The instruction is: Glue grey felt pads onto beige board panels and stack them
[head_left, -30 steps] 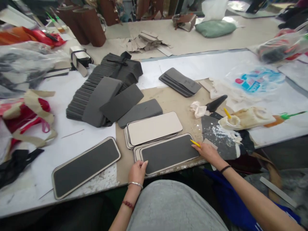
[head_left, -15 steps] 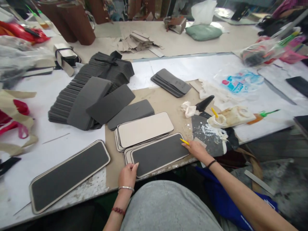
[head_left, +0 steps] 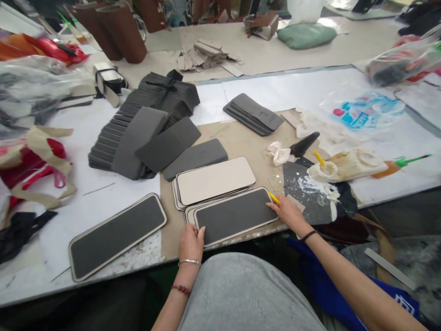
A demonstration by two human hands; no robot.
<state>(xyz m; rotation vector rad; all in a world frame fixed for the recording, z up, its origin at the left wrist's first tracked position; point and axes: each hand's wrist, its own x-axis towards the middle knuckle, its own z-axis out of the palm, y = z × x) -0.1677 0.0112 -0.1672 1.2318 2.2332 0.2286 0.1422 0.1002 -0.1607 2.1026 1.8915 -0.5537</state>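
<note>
Seen from the head camera, a seated person works at the near edge of a cluttered table (head_left: 241, 50), both hands set on a dark grey panel (head_left: 236, 215) with a pale border that tops a short stack on a brown board.

The left hand (head_left: 191, 242) rests at the panel's near-left corner, its fingers (head_left: 200, 231) loosely curled and close together, their tips touching the panel's edge; it grips nothing that can be made out.

The right hand (head_left: 288, 212) lies at the panel's right end, fingers closed around a thin yellow stick (head_left: 273, 197) whose tip pokes out toward the panel's far-right corner.

Just beyond the panel sits a second stack topped by a pale beige panel (head_left: 215, 180), and to the left, well apart on white paper, lies another bordered dark panel (head_left: 117, 235).

Farther back on the left, a fanned heap of grey foam pieces (head_left: 144, 128) spreads across the table.

To the right of the hands, a glue-smeared dark sheet (head_left: 310, 193) sits beside a crusted glue bottle (head_left: 347, 165).
</note>
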